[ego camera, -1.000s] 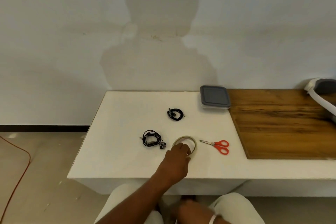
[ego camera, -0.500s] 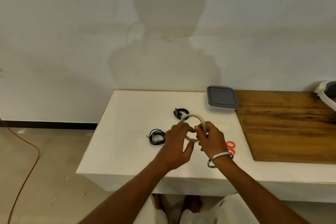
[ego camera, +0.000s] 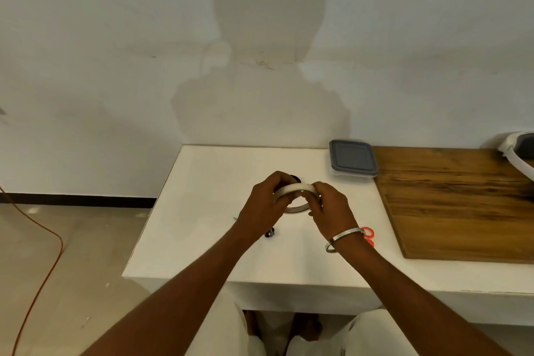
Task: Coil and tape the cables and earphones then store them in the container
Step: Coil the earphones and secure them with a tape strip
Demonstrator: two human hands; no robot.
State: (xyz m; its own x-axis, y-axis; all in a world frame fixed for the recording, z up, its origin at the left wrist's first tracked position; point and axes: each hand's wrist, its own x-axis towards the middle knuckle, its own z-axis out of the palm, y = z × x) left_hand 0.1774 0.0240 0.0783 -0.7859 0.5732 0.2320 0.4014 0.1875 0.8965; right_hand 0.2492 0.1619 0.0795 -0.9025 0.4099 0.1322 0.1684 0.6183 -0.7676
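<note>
Both hands hold a pale roll of tape (ego camera: 291, 190) above the middle of the white table (ego camera: 202, 211). My left hand (ego camera: 264, 204) grips its left side; my right hand (ego camera: 329, 206), with a metal bangle on the wrist, grips its right side. A coiled black cable (ego camera: 294, 177) peeks out behind my left fingers. The black earphones (ego camera: 270, 233) are mostly hidden under my left wrist; only the earbuds show. The clear container with a grey lid (ego camera: 353, 159) stands shut at the back of the table.
Red-handled scissors (ego camera: 368, 235) lie partly hidden behind my right wrist. A wooden board (ego camera: 462, 202) covers the table's right part, with a white and grey object (ego camera: 520, 150) at its far corner. An orange cord (ego camera: 43, 269) runs across the floor at left.
My left hand lifted the tape roll off the table, my right hand came up and joined it, and both now hold it higher. The roll now lies flatter between the hands.
</note>
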